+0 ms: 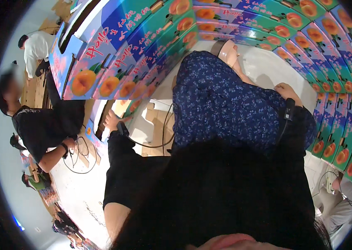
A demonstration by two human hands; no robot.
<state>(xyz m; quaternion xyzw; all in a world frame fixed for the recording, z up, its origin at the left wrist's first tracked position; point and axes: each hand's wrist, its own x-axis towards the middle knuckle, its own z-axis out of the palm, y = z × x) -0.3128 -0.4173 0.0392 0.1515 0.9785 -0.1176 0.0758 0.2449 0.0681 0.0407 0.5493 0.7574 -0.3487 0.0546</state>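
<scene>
My left hand (111, 120) is at the end slot of a fruit carton (96, 118) low on the left, with its fingers apart; whether they touch the cardboard is hard to tell. My right hand (284, 90) hangs beside my dark blue floral skirt (226, 100), its fingers loosely curled and nothing visible in them. Close to my left hand rises a stack of blue, purple and green cartons (121, 54) printed with orange fruit. Each wrist wears a small black device, and a black cable runs from the left one.
More fruit cartons (342, 66) form a wall ahead and to the right. Brown cardboard (156, 123) lies on the floor past my left hand. A person in black (47, 129) stands at the left, others behind; a person in grey (342, 208) is at the lower right.
</scene>
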